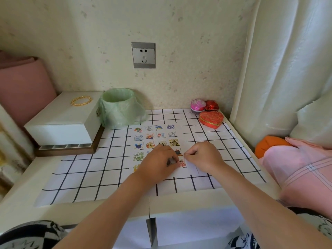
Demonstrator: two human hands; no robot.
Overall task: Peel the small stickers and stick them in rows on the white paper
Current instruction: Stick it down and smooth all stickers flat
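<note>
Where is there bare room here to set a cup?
Cloth left of the paper, before the white box; cloth right of it, below the heart box. Crowded: the bin corner, and the paper around the sticker.

A checked cloth point(86, 169) and a wooden tray point(66, 150) lie directly on the cream table point(21, 191).

stickers point(149, 136): small, colourful cartoon figures; stuck flat in rows of four; lower rows partly hidden.
white paper point(188, 169): laid flat; right margin left bare.
</note>
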